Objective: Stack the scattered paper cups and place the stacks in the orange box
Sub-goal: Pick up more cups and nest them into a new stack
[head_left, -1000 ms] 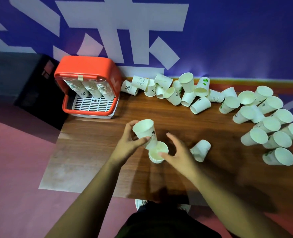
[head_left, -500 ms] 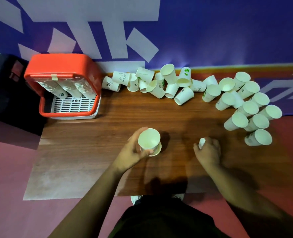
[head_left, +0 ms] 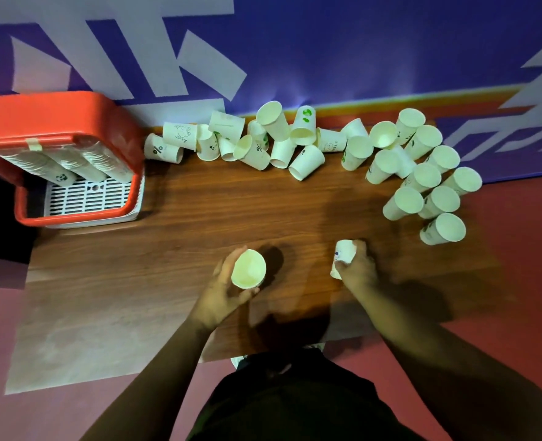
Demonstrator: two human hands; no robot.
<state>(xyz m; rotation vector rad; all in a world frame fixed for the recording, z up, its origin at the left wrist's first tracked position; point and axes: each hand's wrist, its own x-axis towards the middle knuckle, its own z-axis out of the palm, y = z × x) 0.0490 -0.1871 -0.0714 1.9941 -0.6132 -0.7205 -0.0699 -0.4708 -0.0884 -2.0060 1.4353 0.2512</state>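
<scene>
- Cups are held in both hands near the front edge of the table [head_left: 199,211]. An upright cup [head_left: 249,269], mouth up, is gripped by the left hand [head_left: 223,289]. A second cup [head_left: 343,254], lying on its side, is clasped from above by the right hand [head_left: 358,268].
- Whether the upright cup already has others nested in it cannot be told.
- For a clean nest, the second cup is best turned base down, lined up over the open mouth and slid in straight while the upright cup is held steady. The thin paper walls would probably be crushed by a hard squeeze.
- Farther off, loose cups [head_left: 282,144] are strewn along the far edge and bunched at the right. They are white and tapered, and some are printed with small marks.
- At the far left the box [head_left: 59,122] is stood open, with three stacks [head_left: 85,168] laid inside.
</scene>
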